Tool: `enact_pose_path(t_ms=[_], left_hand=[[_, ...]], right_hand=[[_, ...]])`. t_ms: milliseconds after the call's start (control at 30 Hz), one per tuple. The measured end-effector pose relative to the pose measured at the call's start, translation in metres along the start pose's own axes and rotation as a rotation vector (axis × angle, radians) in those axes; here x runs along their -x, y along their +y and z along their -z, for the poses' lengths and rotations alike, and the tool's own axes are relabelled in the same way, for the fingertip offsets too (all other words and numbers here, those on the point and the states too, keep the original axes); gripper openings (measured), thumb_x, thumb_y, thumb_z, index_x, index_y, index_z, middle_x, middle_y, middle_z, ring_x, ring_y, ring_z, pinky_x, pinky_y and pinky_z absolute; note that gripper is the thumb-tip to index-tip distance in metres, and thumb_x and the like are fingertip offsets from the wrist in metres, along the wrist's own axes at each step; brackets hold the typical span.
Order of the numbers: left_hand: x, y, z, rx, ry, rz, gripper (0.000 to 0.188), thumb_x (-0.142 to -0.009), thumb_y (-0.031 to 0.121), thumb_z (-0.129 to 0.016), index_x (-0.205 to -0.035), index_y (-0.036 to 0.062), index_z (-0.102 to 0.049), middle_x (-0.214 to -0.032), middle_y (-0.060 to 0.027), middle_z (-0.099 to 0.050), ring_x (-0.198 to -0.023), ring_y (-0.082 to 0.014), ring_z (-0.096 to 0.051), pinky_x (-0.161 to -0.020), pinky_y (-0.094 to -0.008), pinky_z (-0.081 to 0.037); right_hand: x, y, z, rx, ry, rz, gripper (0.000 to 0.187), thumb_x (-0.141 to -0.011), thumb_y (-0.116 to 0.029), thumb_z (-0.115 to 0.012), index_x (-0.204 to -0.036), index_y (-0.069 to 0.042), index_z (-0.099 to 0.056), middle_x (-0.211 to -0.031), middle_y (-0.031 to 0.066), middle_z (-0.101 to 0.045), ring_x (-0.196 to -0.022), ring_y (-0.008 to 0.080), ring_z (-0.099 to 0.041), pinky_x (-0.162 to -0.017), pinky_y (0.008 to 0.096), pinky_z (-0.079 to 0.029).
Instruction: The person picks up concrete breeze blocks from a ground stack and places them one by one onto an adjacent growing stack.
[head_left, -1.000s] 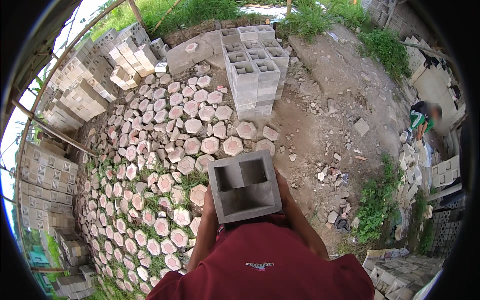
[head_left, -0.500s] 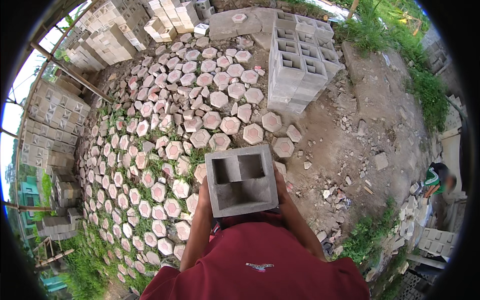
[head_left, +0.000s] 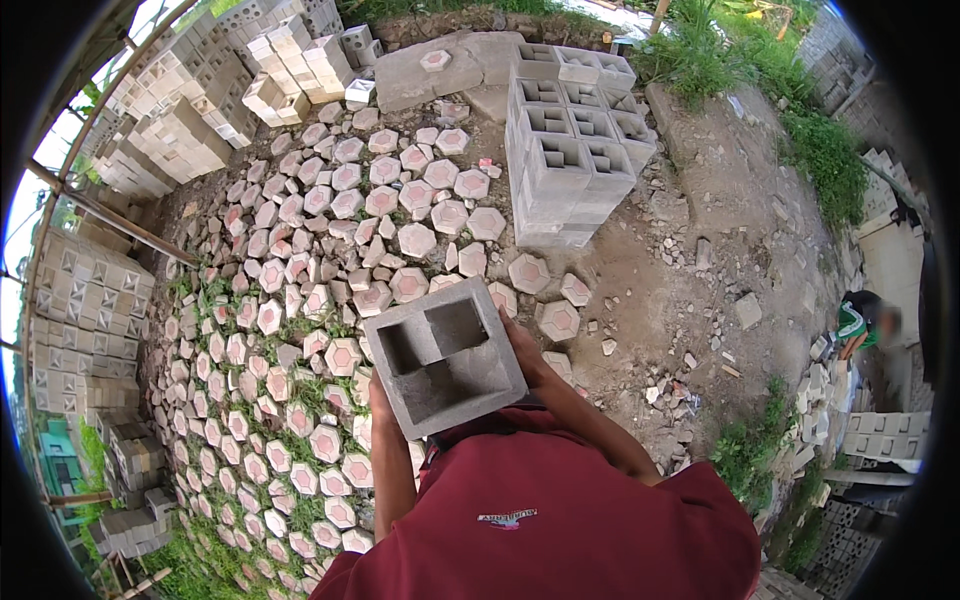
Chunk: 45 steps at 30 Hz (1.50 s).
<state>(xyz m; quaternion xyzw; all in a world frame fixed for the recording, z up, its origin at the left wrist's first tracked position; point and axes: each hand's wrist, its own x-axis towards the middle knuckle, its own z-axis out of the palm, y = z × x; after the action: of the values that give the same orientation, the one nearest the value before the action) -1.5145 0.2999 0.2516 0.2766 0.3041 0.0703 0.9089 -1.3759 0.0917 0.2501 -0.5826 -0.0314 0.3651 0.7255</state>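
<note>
Between both hands I carry a grey hollow concrete block (head_left: 468,403) in front of my chest, its openings facing up and its body turned slightly. My left hand (head_left: 383,400) presses on the block's left side, fingers mostly hidden beneath or behind it. At the right side, my right hand (head_left: 518,345) grips the block with part of the hand showing near the far corner. Ahead and a little right stands a stack of similar grey blocks (head_left: 560,205), apart from the one I hold.
Hexagonal paving stones (head_left: 418,240) lie loosely over grass and rubble ahead and left. Block stacks (head_left: 185,140) line the far left, near a wooden pole (head_left: 125,222). Broken rubble (head_left: 665,385) covers dirt at right. Another person in green (head_left: 858,318) bends at the far right.
The block has moved left in view and rotated, its right side now farther from me. The surroundings have shifted left, and the block stack appears slightly nearer.
</note>
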Motion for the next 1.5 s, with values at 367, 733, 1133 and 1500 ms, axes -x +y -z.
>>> enact_pose_path(t_ms=[367,733,1133,1500], left_hand=[[-0.085,0.031,-0.046,-0.107,-0.058,-0.045,0.043,-0.095,0.034,-0.04,-0.123,0.0028,-0.049,-0.109,-0.0114,-0.059,-0.093,-0.0224,-0.061,-0.078,-0.0348,-0.053],[-0.212,0.067,-0.1,-0.078,0.17,-0.259,0.045,-0.093,0.035,-0.041,-0.122,0.0023,-0.051,-0.105,-0.0128,-0.061,-0.089,-0.0261,-0.062,-0.077,-0.0393,-0.053],[-0.416,0.09,-0.177,-0.1,0.142,-0.206,0.047,-0.093,0.04,-0.038,-0.12,0.004,-0.053,-0.101,-0.0125,-0.062,-0.083,-0.0259,-0.064,-0.069,-0.0373,-0.055],[-0.618,0.141,-0.32,-0.34,-0.204,0.017,0.043,-0.092,0.035,-0.047,-0.12,0.0028,-0.052,-0.103,-0.0109,-0.062,-0.084,-0.0208,-0.063,-0.071,-0.0342,-0.054]], right_hand=[[-0.069,-0.036,0.015,-0.312,0.065,0.015,0.055,-0.096,-0.048,-0.037,-0.122,-0.002,-0.052,-0.108,0.0049,-0.057,-0.092,0.012,-0.054,-0.079,0.0249,-0.044],[-0.264,-0.11,0.036,-0.09,-0.158,-0.011,0.057,-0.094,-0.051,-0.04,-0.118,-0.001,-0.055,-0.102,0.0045,-0.059,-0.087,0.0111,-0.054,-0.075,0.0244,-0.043],[-0.427,-0.214,0.124,-0.106,-0.183,0.039,0.054,-0.097,-0.045,-0.036,-0.123,-0.001,-0.051,-0.109,0.0061,-0.058,-0.095,0.0119,-0.054,-0.083,0.0259,-0.044],[-0.541,-0.242,0.205,-0.44,0.17,0.184,0.061,-0.094,-0.051,-0.037,-0.131,-0.003,-0.045,-0.119,0.0098,-0.054,-0.105,0.0184,-0.054,-0.088,0.0297,-0.045]])
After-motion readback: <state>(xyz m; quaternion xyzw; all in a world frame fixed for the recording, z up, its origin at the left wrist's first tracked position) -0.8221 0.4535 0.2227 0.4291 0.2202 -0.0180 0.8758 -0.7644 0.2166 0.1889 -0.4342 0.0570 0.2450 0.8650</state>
